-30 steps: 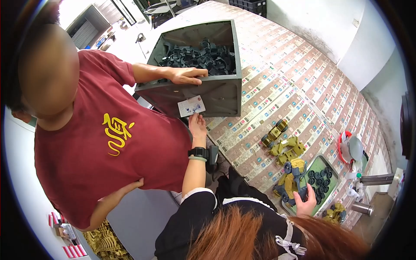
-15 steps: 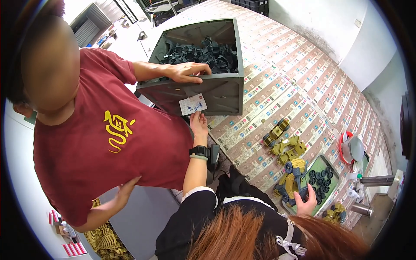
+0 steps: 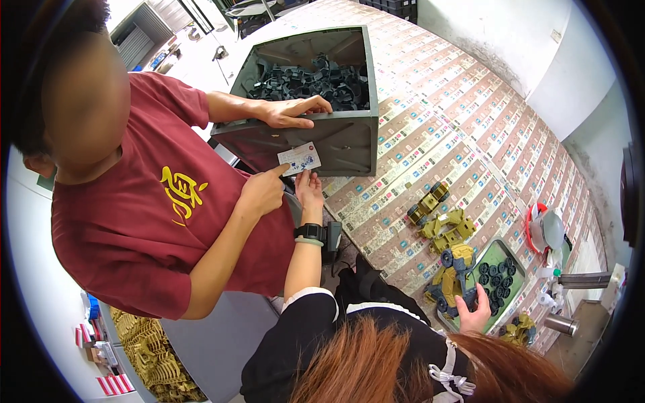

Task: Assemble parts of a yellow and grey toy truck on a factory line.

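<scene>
My left hand (image 3: 309,193) reaches up to a white card (image 3: 300,160) on the side of a dark grey crate (image 3: 342,141), its fingertips pinched at the card's lower edge. A co-worker in a dark red shirt points at the same card with one hand (image 3: 264,191); the co-worker's other hand (image 3: 295,112) lies on the crate's rim. My right hand (image 3: 476,312) rests beside a yellow-and-grey toy truck (image 3: 449,282), thumb and forefinger apart. Whether it touches the truck I cannot tell.
Dark plastic parts (image 3: 312,84) fill the crate. Black toy wheels (image 3: 497,282) lie in a green tray (image 3: 514,255), near olive toy vehicle parts (image 3: 449,230) on the patterned table (image 3: 437,141). A metal fixture (image 3: 584,281) stands at right. Yellow parts (image 3: 151,349) sit lower left.
The co-worker's lower hand has risen from beside the waist to point at the card. The card has tilted slightly. My right hand has stayed in place.
</scene>
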`<state>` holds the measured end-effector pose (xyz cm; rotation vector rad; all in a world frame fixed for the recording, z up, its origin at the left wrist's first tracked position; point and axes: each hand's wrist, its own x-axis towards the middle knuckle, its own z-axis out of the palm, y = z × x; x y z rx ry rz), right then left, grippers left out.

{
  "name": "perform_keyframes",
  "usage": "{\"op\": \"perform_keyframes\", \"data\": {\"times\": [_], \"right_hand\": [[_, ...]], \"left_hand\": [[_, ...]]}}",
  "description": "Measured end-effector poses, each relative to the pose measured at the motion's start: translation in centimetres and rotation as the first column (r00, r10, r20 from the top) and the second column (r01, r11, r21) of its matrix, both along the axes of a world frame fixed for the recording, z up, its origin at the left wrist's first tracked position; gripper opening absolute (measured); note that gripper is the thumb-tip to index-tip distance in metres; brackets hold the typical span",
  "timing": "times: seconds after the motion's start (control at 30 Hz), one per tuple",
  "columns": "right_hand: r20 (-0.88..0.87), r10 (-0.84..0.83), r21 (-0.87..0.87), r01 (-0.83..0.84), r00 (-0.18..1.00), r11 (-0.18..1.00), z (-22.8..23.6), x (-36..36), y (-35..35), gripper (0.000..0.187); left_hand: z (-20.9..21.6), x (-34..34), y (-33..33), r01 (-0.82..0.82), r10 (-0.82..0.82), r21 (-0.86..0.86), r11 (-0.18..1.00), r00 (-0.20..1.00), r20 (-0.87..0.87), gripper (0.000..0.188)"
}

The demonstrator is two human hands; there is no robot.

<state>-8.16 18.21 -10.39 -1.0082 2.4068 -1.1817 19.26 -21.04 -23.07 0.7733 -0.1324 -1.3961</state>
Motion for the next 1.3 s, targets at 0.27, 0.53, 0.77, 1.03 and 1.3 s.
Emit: {"op": "perform_keyframes", "data": {"times": [0.27,0.53,0.77,1.03,1.3], "right_hand": [[-0.006,0.014,0.012,-0.014,1.000,1.000,0.6,0.1,-0.2,0.052],[0.012,0.024,0.017,-0.024,1.000,1.000,0.6,0.0,-0.2,0.052],[-0.001,0.024,0.029,-0.024,1.000,0.999,0.9,0.1,-0.6,0.051],[0.022,0.013,0.040,-0.014,1.000,0.999,1.0,0.1,-0.5,0.050],[0.033,-0.005,-0.003,0.005,0.999,1.000,1.3,0.1,-0.9,0.049]], "left_hand": [[0.1,-0.1,0.1,-0.009,0.009,0.025,1.000,1.000,-0.016,0.022],[0.0,0.0,0.0,-0.002,0.002,0.041,0.999,1.000,0.005,0.017],[0.3,0.1,-0.2,0.006,-0.008,0.053,0.999,1.000,0.021,0.018],[0.0,0.1,-0.2,0.006,-0.007,0.062,0.998,1.000,0.014,0.016],[-0.1,0.3,0.0,0.003,-0.003,0.055,0.998,1.000,0.014,0.015]]}}
